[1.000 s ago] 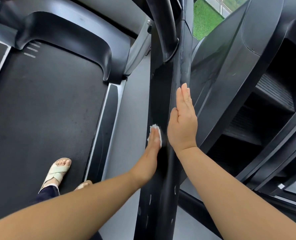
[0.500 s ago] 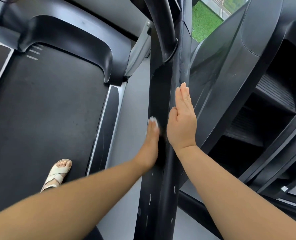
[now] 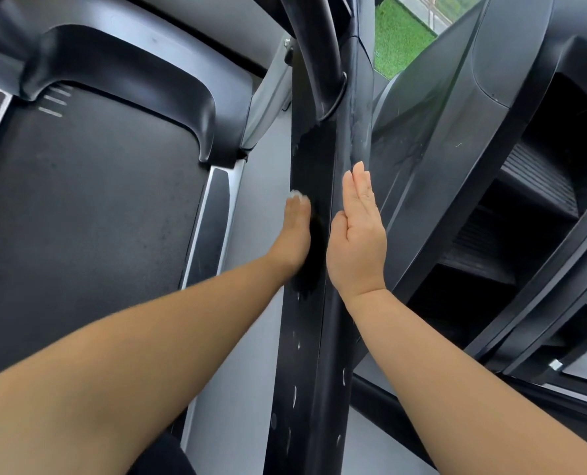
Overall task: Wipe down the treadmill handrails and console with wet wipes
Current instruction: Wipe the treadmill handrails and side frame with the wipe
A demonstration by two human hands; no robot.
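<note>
Both hands lie on one black handrail (image 3: 314, 337), one on each side of it. The left hand (image 3: 295, 234) has its fingers straight and presses one white wet wipe (image 3: 297, 194) flat against the left face of the rail. Only a small edge of the wipe shows, past the fingertips. The right hand (image 3: 357, 241) is flat too, with fingers straight and close together and the thumb beside them. Its palm lies against the right edge of the rail and it holds nothing. The two hands are at nearly the same height, and only the width of the rail is between them.

Beyond the hands, one curved black tube (image 3: 319, 46) joins the rail. To the left of the left hand is one dark treadmill belt (image 3: 79, 217), with three short pale lines (image 3: 53, 101) at its far end. To the right of the right hand stands one second black machine (image 3: 456, 132). One patch of green (image 3: 398, 36) shows far beyond both hands.
</note>
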